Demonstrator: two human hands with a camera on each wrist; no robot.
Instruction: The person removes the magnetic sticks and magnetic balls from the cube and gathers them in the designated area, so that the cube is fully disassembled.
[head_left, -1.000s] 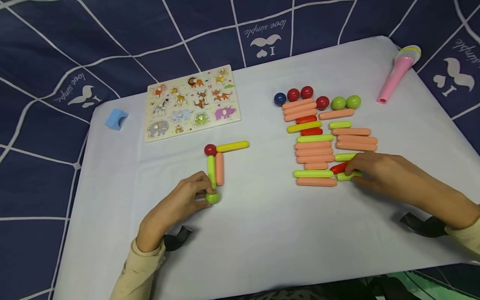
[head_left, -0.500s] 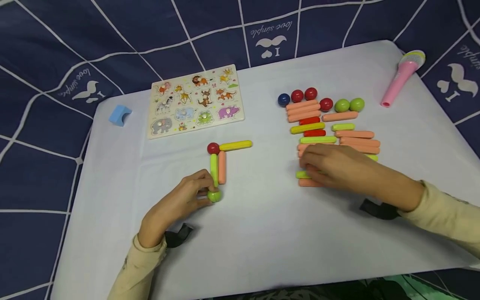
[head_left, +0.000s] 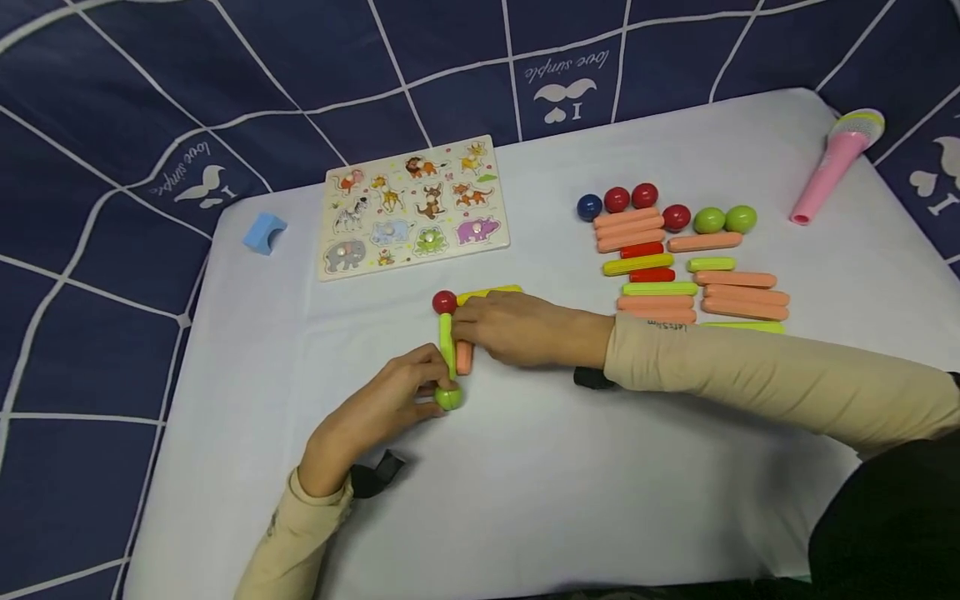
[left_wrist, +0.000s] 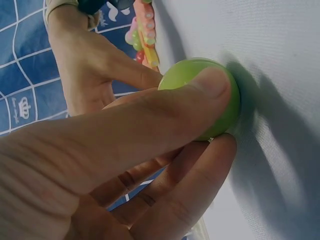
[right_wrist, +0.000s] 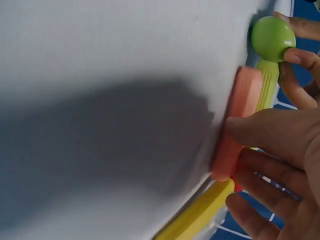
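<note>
Right hand (head_left: 517, 329) now over from pile (gripping orange stick (head_left: 464, 357)).

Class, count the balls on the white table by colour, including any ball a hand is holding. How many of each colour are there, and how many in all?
Blue balls: 1
Red balls: 4
Green balls: 3, one of them pinched in the fingers of the left hand
Total: 8

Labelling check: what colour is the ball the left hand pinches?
Green ball; clearest in the left wrist view.
</note>
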